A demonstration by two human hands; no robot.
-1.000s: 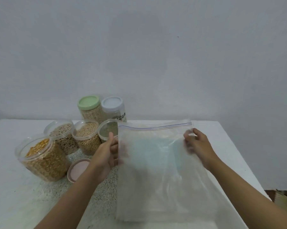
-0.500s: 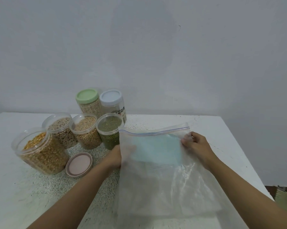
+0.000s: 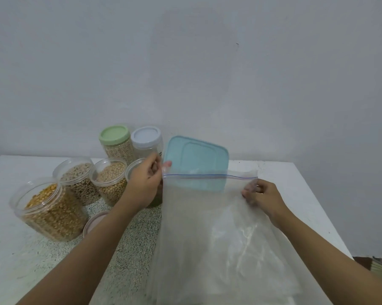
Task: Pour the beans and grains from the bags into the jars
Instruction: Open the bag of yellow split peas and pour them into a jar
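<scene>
From the head view, the zip bag (image 3: 207, 238) hangs over the near right of the tabletop (image 3: 20, 260) and looks nearly empty. The left hand (image 3: 146, 183) pinches its left zip corner. The right hand (image 3: 262, 194) pinches the right edge just below the zip, its fingers (image 3: 250, 190) partly behind the plastic. A teal lid (image 3: 196, 159) rises above the mouth; whether it is inside or behind, I cannot tell. I'd hold the zip line taut and level.

The open jars (image 3: 110, 181) crowd just left of the left wrist, one half hidden by that hand, and a pink lid (image 3: 95, 221) lies under the forearm. All are easy to knock. Two capped jars (image 3: 115, 139) stand farther back.
</scene>
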